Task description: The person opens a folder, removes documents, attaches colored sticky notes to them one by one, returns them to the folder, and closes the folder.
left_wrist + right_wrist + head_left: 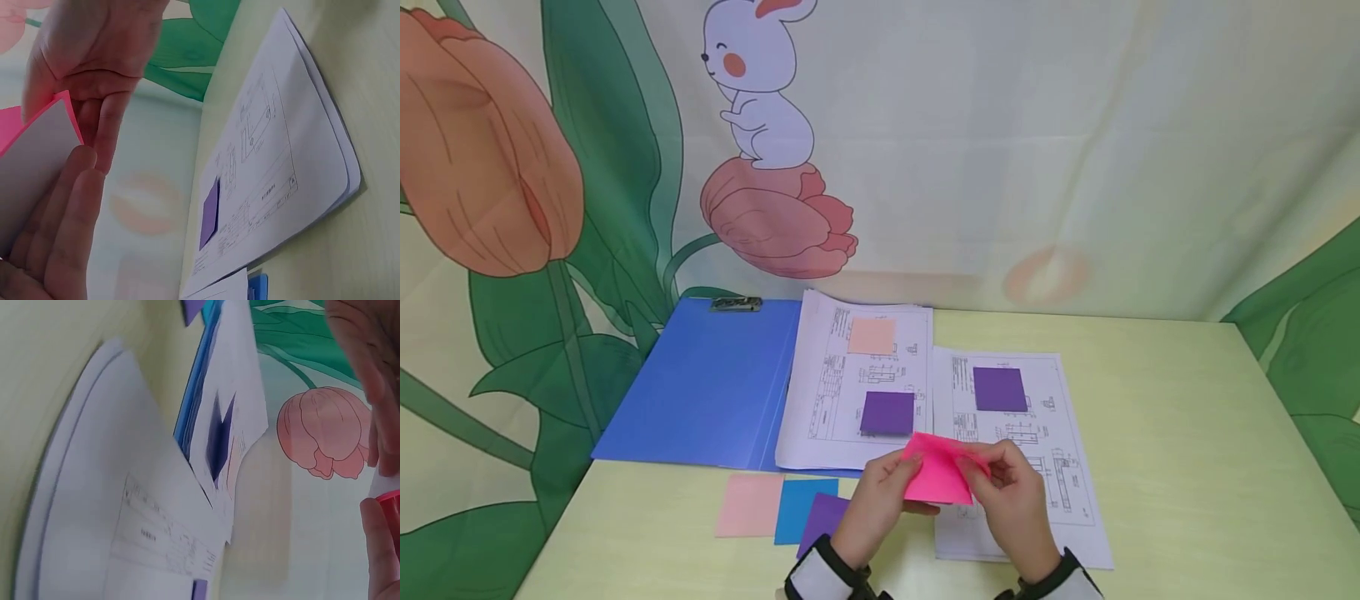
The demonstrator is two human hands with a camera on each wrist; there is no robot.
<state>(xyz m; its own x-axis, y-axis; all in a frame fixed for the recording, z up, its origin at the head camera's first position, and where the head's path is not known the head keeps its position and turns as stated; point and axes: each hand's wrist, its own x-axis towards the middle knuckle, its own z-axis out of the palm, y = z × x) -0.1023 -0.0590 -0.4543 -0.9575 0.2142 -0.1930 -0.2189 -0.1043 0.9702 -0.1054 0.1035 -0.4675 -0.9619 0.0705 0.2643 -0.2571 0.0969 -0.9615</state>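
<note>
A bright pink sticky note pad (936, 475) is held up over the table between both hands in the head view. My left hand (877, 496) grips its left side, thumb on top and fingers beneath. My right hand (1017, 504) pinches the upper right corner, where the pink paper is bent. From the left wrist view the pad's pale underside (31, 169) shows with a pink edge. One purple sticky note (887, 413) is on the left printed drawing, its lower edge lifted, and another purple sticky note (999, 389) is on the right drawing.
An open blue clipboard folder (707, 383) lies left with a stack of drawings (797, 417) and a peach sticky note (872, 336). More drawing sheets (1075, 467) lie to the right. Light pink (748, 506), blue (793, 512) and purple (822, 518) square pads lie in front. A printed curtain (1000, 150) hangs behind.
</note>
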